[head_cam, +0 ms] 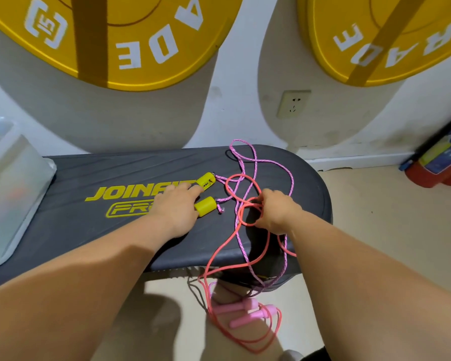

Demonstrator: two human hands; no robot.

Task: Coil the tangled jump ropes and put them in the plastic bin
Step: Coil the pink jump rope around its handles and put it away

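Left hand (176, 204), frame centre: fingers extended and slightly spread, laid flat on the two yellow handles (205, 206) of the purple braided rope (255, 162); nothing gripped.

Right hand (276, 212), just right of centre: fingers curled round loops of the coral rope (219, 247), with purple strands crossing at the same spot.

Both ropes tangled together on the right half of the black bench pad (89, 225), trailing over its near edge.

Pink handles (241, 312) of the coral rope at lower centre, below the pad edge.

Plastic bin (13, 183) at the left edge of the frame, on the pad's left end, well apart from both ropes; contents too blurred to tell.
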